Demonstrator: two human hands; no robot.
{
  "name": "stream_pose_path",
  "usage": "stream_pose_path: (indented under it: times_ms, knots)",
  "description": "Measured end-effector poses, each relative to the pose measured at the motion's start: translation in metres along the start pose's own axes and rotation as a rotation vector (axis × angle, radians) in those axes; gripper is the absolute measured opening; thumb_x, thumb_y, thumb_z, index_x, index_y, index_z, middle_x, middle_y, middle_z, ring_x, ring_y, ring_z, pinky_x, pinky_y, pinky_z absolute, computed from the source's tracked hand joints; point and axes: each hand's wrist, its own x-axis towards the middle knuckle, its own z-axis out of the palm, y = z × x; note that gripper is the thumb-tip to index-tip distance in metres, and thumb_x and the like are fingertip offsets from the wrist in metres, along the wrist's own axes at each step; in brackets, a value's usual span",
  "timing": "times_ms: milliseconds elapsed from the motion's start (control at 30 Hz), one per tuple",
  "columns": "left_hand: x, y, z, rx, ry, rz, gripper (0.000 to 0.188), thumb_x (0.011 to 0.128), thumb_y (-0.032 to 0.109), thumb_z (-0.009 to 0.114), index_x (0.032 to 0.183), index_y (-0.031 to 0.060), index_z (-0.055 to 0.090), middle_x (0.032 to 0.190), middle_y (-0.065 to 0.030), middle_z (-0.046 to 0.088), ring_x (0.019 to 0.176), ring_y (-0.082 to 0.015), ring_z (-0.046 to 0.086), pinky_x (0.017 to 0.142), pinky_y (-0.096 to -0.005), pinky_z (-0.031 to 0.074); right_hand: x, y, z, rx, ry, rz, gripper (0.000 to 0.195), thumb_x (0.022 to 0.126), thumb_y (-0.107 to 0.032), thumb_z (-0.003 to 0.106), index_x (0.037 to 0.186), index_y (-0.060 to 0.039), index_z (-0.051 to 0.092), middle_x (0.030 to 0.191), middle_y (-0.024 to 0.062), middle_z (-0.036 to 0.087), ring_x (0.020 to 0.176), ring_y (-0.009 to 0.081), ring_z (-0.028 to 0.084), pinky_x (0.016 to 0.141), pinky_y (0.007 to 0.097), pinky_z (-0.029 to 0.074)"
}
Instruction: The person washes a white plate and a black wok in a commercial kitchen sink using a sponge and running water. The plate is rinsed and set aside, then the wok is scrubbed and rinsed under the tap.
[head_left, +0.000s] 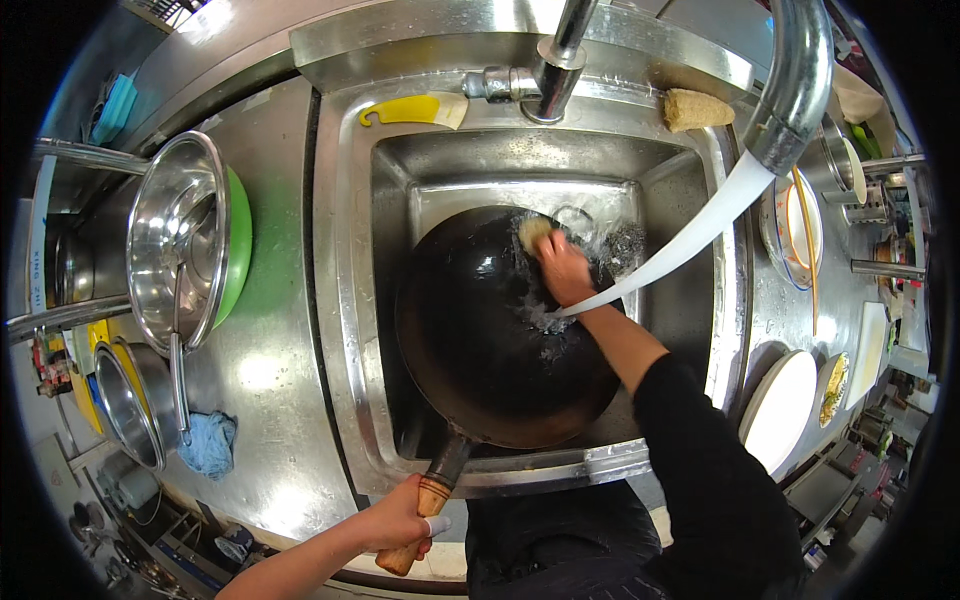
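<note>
A dark wok (487, 337) lies in the stainless steel sink (517, 157), its handle jutting over the front rim. My left hand (409, 517) grips the wooden part of that handle (435, 495); something white wraps one finger. Over the far right part of the wok, my right hand (566, 266) presses a pale scrubber (535, 234), slightly blurred. Water (675, 255) pours from the curved metal spout (795, 97) near my right wrist and spreads across the dark surface. The scrubber is partly covered by my fingers.
A yellow scraper (412, 111) and a loofah piece (697, 111) rest on the back rim. Left stand a steel bowl (176, 240), a green bowl (238, 247), a ladle (178, 375) and a blue cloth (208, 444). Right are a patterned bowl (772, 232), chopsticks (806, 255) and a white plate (780, 412).
</note>
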Motion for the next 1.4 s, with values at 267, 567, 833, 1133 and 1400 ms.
stream_pose_path:
  times_ms: [267,567,833,1133,1400]
  knots:
    - [-0.003,0.007,0.005,0.032,0.073,-0.019,0.048,0.080,0.009,0.061,0.113,0.0021,0.026,0.071,-0.0075,0.046,0.050,-0.0145,0.051,0.045,-0.0312,0.048,-0.018,-0.183,-0.061,1.100,-0.235,0.128,0.023,0.089,-0.021,0.043,0.108,-0.0083,0.039,0.106,0.0208,0.040,0.085,0.0429,0.051,0.071,0.0501,0.043]
    - [-0.008,0.010,-0.002,0.073,0.088,0.025,0.047,0.080,0.010,0.063,0.110,0.0025,0.029,0.068,-0.0064,0.047,0.049,-0.0140,0.051,0.045,-0.0306,0.048,-0.080,0.062,-0.072,0.222,-0.678,-0.637,0.027,0.086,-0.030,0.047,0.109,-0.0156,0.048,0.102,0.0103,0.047,0.093,0.0309,0.053,0.076,0.0428,0.046]
    - [-0.038,0.041,0.011,-0.269,-0.076,0.007,0.040,0.079,0.007,0.063,0.104,0.0047,0.032,0.066,-0.0055,0.046,0.048,-0.0128,0.048,0.044,-0.0288,0.044,0.054,0.043,-0.097,-0.088,-0.281,-0.339,0.031,0.075,-0.008,0.051,0.105,-0.0103,0.051,0.105,0.0065,0.051,0.098,0.0248,0.054,0.084,0.0355,0.045]
    - [-0.087,0.068,0.058,-0.530,-0.174,0.007,0.027,0.079,0.003,0.060,0.096,0.0043,0.039,0.067,-0.0054,0.042,0.049,-0.0123,0.044,0.044,-0.0272,0.038,0.158,0.084,-0.255,-0.195,0.376,-0.622,0.021,0.076,-0.008,0.049,0.097,-0.0109,0.051,0.104,0.0042,0.051,0.097,0.0220,0.052,0.083,0.0384,0.042]
    - [-0.148,0.029,0.097,-0.671,-0.201,-0.003,0.035,0.075,0.005,0.065,0.098,0.0025,0.038,0.072,-0.0051,0.042,0.048,-0.0081,0.043,0.040,-0.0215,0.036,0.089,0.065,-0.191,0.227,-0.503,-0.123,0.031,0.089,-0.026,0.046,0.106,-0.0009,0.054,0.106,0.0224,0.056,0.093,0.0388,0.057,0.081,0.0449,0.047]
